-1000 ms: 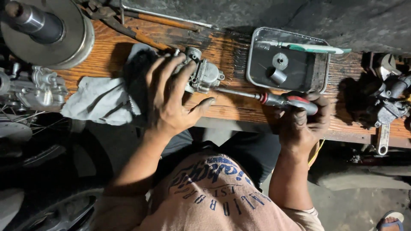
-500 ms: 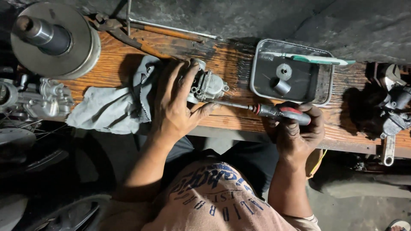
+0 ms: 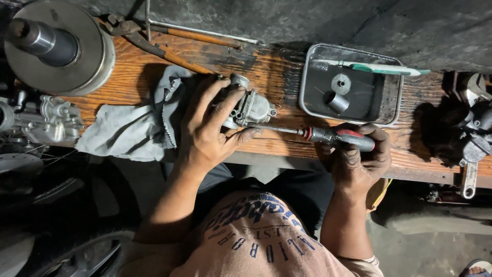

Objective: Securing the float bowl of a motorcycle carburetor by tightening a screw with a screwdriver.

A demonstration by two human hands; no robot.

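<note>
While my left hand (image 3: 207,136) clamps the carburetor (image 3: 251,107) and my right hand (image 3: 356,156) grips the screwdriver (image 3: 328,136), a slipping tip could chew the screw or jab my fingers.

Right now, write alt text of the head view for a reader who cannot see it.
A person's left hand steadies a small metal carburetor on a wooden workbench while the right hand drives a screwdriver into it. A grey rag lies left; a metal tray with a toothbrush sits right.
</note>
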